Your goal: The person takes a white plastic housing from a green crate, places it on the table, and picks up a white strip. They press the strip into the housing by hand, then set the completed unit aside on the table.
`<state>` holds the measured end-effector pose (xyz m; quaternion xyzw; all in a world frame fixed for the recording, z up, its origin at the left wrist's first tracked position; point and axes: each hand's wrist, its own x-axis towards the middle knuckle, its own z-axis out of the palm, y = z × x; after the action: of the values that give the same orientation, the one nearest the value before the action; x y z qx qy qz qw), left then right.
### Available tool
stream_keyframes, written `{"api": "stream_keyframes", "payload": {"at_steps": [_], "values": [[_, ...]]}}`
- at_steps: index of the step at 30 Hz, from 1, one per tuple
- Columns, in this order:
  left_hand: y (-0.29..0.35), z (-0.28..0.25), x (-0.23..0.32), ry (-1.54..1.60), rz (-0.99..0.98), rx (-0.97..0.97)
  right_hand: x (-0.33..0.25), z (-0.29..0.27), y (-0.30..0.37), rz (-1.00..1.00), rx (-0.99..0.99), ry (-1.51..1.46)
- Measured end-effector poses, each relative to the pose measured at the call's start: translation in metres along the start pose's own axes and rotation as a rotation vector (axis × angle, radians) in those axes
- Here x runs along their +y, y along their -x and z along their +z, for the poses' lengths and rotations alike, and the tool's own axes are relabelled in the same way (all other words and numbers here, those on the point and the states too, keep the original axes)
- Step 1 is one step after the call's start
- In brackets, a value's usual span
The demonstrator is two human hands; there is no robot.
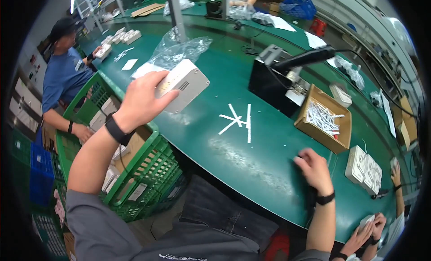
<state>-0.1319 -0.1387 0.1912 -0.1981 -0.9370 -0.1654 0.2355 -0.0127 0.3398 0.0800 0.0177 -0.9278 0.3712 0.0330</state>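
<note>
My left hand [146, 101] is raised over the table's near left edge, fingers and thumb closed around a white boxy device [191, 88]. Its flat grey underside faces me, with a small slotted vent and corner holes. Low over the green table, to the right, is my right hand [313, 169]; its fingers are curled in and I see nothing in them. Between the two hands, several thin white strips [236, 120] lie crossed on the tabletop.
A brown carton [324, 137] of white strips stands right, beside a black machine [274, 81]. Finished-looking white socket units [364, 169] lie farther right. A green crate [134, 180] is at my left. Clear plastic bags [182, 50] lie behind. Co-workers sit at both sides.
</note>
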Motion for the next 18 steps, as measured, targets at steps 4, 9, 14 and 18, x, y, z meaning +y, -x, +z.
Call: {"api": "stream_keyframes", "payload": {"at_steps": [4, 9, 14, 18], "values": [[-0.035, 0.038, 0.018, -0.031, -0.072, -0.096, -0.072, 0.051, -0.043, -0.417, -0.009, 0.272], [-0.058, 0.077, 0.054, -0.079, -0.107, -0.173, -0.106, 0.144, -0.098, -0.744, -0.012, 0.429], [-0.054, 0.091, 0.065, -0.033, -0.088, -0.213, -0.082, 0.128, -0.092, -0.588, -0.209, 0.431], [-0.044, 0.106, 0.062, -0.011, -0.055, -0.204, -0.04, 0.085, -0.052, -0.569, -0.19, 0.435]]}}
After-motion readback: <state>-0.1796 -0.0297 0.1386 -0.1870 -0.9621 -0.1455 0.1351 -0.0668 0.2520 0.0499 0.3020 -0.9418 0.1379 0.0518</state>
